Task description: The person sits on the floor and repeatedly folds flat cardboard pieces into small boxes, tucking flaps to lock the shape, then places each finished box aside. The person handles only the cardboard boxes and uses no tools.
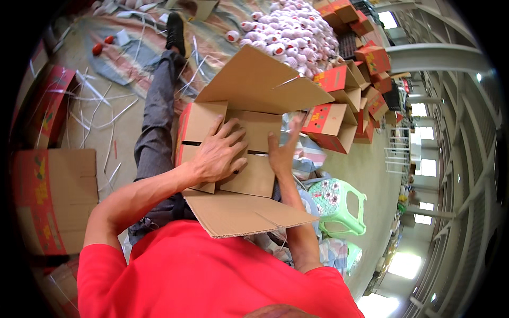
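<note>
A brown cardboard box (246,177) with red printed sides sits in front of my body. Its large far flap (260,79) stands raised and leans outward, while the near flap (241,212) spreads toward my chest. My left hand (220,151) lies over the box's left part, palm down, its fingers extended and slightly apart across the cardboard. At the right side of the box is my right hand (283,151), thumb and fingers apart; its fingertips are a little blurred. Whether the right hand touches the cardboard I cannot tell.
Many fruits in white foam nets (297,37) are heaped on a striped tarp (116,61) ahead. Open red and brown boxes (331,124) are piled at far right. A green stool (339,206) stands to my right. Another carton (58,201) and loose white straps (98,90) lie left.
</note>
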`<state>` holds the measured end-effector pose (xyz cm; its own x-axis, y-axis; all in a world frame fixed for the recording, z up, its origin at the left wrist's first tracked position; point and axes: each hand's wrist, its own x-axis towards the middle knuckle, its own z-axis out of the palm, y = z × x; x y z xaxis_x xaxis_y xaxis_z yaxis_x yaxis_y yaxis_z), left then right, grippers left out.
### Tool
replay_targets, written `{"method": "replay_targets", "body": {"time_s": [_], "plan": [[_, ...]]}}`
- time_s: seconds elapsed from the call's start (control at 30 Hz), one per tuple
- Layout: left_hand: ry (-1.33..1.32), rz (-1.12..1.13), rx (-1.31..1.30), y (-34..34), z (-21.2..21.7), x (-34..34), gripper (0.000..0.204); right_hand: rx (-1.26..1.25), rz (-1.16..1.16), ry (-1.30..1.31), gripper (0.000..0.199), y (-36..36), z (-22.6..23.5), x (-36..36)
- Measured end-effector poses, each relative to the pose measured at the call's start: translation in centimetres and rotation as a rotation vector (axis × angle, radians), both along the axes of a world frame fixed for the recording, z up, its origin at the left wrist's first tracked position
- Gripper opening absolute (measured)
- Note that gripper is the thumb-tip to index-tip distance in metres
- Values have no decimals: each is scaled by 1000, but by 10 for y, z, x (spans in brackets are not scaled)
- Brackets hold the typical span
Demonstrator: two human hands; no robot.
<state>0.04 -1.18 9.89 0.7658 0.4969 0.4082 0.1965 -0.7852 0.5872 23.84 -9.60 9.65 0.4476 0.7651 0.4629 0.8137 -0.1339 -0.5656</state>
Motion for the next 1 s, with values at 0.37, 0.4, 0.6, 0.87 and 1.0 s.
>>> {"method": "replay_targets", "body": {"time_s": [0.37,0.4,0.6,0.87,1.0], "plan": [[-116,7,-149,-12,-51,-18,57,-196,82,152,84,17,-71,-66],[-145,22,-174,-15,-52,-28,56,-145,94,101,83,9,-79,-70],[57,40,45,-7,-69,-42,54,-244,347,10,36,4,-101,-74],[84,-16,56,2,-79,-27,51,-372,457,-332,36,0,-72,-51],[-111,-76,-187,-11,-89,-44,59,-428,570,-336,37,-5,-78,-45]]}}
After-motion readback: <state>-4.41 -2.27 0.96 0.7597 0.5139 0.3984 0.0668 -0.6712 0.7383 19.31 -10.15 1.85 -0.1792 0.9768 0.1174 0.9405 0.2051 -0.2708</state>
